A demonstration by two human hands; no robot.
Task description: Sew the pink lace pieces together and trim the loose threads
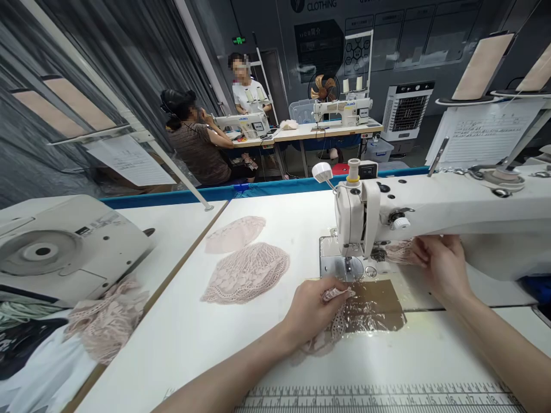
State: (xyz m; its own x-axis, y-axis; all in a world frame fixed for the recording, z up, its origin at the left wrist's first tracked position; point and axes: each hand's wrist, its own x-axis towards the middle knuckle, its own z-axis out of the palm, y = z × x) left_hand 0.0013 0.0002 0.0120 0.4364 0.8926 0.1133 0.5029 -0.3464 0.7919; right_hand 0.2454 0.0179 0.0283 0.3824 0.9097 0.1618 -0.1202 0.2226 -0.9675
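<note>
My left hand (pixel 310 310) is closed on a piece of pink lace (pixel 338 327) lying in front of the needle plate (pixel 344 267) of a white sewing machine (pixel 430 206). My right hand (pixel 439 261) reaches under the machine's arm and pinches the far end of the lace (pixel 398 251) behind the presser foot. A brown taped patch (pixel 383 304) covers the table just right of my left hand.
Two loose lace cups (pixel 245 272) lie on the white table (pixel 181 321) to the left. More lace (pixel 107 321) and another machine (pixel 64 246) sit at far left. A printed ruler (pixel 387 398) runs along the near edge. Two other people sit at machines in the background.
</note>
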